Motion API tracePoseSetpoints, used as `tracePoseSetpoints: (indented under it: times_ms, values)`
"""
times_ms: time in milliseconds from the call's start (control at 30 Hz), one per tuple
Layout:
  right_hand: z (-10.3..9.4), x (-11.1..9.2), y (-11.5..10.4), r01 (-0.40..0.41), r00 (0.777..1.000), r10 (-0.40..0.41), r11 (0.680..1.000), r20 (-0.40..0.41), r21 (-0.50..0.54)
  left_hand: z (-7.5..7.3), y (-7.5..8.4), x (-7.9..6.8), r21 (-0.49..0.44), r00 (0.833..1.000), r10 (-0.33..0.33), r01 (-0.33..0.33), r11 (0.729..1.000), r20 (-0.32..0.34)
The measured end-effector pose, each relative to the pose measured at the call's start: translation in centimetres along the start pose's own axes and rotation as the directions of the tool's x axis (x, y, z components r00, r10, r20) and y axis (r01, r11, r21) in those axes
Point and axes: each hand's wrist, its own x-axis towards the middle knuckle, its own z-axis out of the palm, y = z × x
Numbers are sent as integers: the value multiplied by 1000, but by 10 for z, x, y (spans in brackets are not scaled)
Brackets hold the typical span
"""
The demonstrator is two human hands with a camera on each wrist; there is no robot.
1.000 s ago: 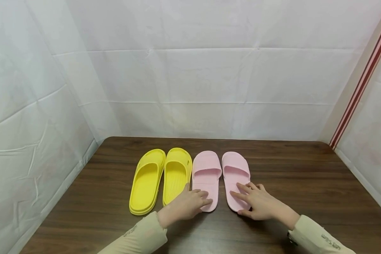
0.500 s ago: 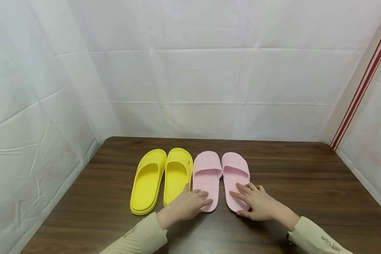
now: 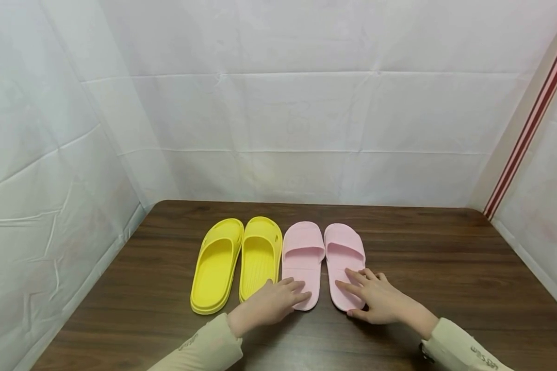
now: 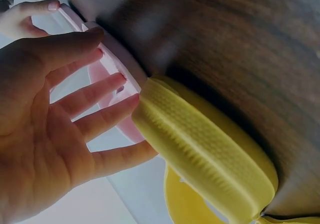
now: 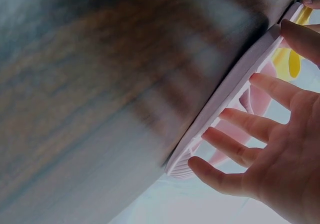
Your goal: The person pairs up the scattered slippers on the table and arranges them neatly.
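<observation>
Two pink slippers, a left one and a right one, lie side by side, toes pointing away. Across the heel of the left pink slipper reach the fingers of my left hand, spread apart; its little-finger side overlaps the right yellow slipper. In the left wrist view its fingertips are right at the edges of a pink and a yellow slipper. My right hand has its fingers fanned over the heel of the right pink slipper, the thumb at its near end. Neither hand is curled around anything.
Another yellow slipper stands at the far left of the row, leaning against its mate. Everything rests on a dark wooden table. White sheeting encloses the back and sides, with a red stripe at the right.
The little finger of my left hand has drawn slightly back over the yellow slipper. The slippers and my right hand stay practically where they were.
</observation>
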Motion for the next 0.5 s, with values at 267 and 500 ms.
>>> tracePoseSetpoints:
  times_ms: [267, 500]
  values:
    - [-1, 0, -1, -2, 1000, 2, 1000, -3, 7, -1, 3, -3, 4, 1000, -21, 21, 1000, 22]
    - [1, 0, -2, 1, 1000, -1, 1000, -9, 1, -2, 7, -5, 79, 1000, 8, -6, 997, -21]
